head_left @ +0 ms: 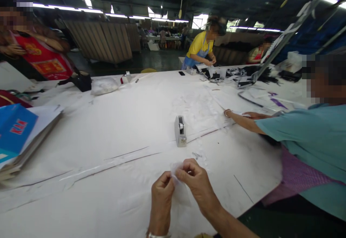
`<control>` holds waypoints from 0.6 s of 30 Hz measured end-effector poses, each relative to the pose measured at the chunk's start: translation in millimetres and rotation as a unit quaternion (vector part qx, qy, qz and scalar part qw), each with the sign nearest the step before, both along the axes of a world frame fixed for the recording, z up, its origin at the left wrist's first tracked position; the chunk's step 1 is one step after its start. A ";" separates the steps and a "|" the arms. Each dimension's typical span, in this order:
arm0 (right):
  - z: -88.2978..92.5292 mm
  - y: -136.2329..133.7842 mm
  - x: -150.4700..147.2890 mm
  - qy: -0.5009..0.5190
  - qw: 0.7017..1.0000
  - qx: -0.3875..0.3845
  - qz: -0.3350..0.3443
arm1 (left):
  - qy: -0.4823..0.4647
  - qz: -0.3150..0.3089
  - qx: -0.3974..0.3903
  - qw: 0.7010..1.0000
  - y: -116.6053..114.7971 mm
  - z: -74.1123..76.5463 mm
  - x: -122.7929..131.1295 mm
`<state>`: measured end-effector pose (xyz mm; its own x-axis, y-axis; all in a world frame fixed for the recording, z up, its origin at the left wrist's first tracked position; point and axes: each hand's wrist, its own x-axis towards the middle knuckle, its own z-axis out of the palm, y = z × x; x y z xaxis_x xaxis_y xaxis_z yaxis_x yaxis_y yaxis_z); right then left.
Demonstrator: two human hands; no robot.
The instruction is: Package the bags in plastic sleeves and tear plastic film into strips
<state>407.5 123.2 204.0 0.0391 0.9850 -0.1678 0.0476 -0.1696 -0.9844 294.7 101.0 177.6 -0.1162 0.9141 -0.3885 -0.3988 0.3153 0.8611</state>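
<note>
My left hand (162,198) and my right hand (196,184) meet low in the middle of the head view, above the white table (129,122). Between them is a thin, see-through plastic bag (180,192), pinched near its top edge by the fingertips of both hands. The bag hangs down between my wrists, and its lower part is blurred against the table. Beyond my hands stands a grey tape dispenser (180,131), upright and apart from them. Whether anything lies inside the bag I cannot tell.
At the right, a person in a teal shirt (300,130) reaches onto the table. A blue box (17,130) lies on stacked papers at the left. Farther back are a filled plastic bag (105,86), a phone (181,73) and dark strips (256,75). A slanted metal pole (292,32) rises at right.
</note>
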 end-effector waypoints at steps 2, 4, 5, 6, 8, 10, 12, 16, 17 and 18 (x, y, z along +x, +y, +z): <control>-3.3 1.8 0.2 0.014 1.000 -0.025 -0.009 | 0.018 -0.014 0.002 1.000 1.5 -5.0 -1.3; -5.7 3.9 0.3 0.072 0.994 -0.075 -0.021 | 0.035 -0.029 0.009 0.999 2.6 -9.1 -3.4; -6.6 4.9 0.2 0.110 0.989 -0.099 -0.028 | 0.044 -0.033 0.012 0.998 3.2 -11.1 -4.7; -7.5 5.8 -0.1 0.148 0.981 -0.120 -0.028 | 0.056 -0.035 0.015 0.998 4.0 -13.1 -6.1; -9.7 7.3 -1.0 0.206 0.967 -0.151 -0.007 | 0.079 -0.034 0.015 0.996 6.3 -17.6 -8.7; -12.9 9.0 -2.1 0.237 0.956 -0.172 0.014 | 0.094 -0.033 0.010 0.995 9.7 -22.2 -10.7; -17.1 12.0 -2.8 0.258 0.949 -0.181 0.015 | 0.105 -0.040 0.006 0.994 13.9 -25.7 -12.4; -27.4 24.2 -1.7 0.285 0.939 -0.192 -0.016 | 0.101 -0.073 -0.007 0.992 22.7 -28.3 -16.0; -29.9 27.8 -1.3 0.277 0.942 -0.187 -0.021 | 0.084 -0.082 -0.017 0.993 24.9 -28.9 -17.2; -32.3 31.1 -1.2 0.255 0.951 -0.170 -0.024 | 0.064 -0.094 -0.027 0.993 27.1 -30.0 -18.6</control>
<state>406.3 154.3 171.8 -0.0895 0.8692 -0.4863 -0.4379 -0.4729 -0.7646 276.1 128.1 147.6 0.0031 0.9029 -0.4298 -0.2172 0.4201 0.8811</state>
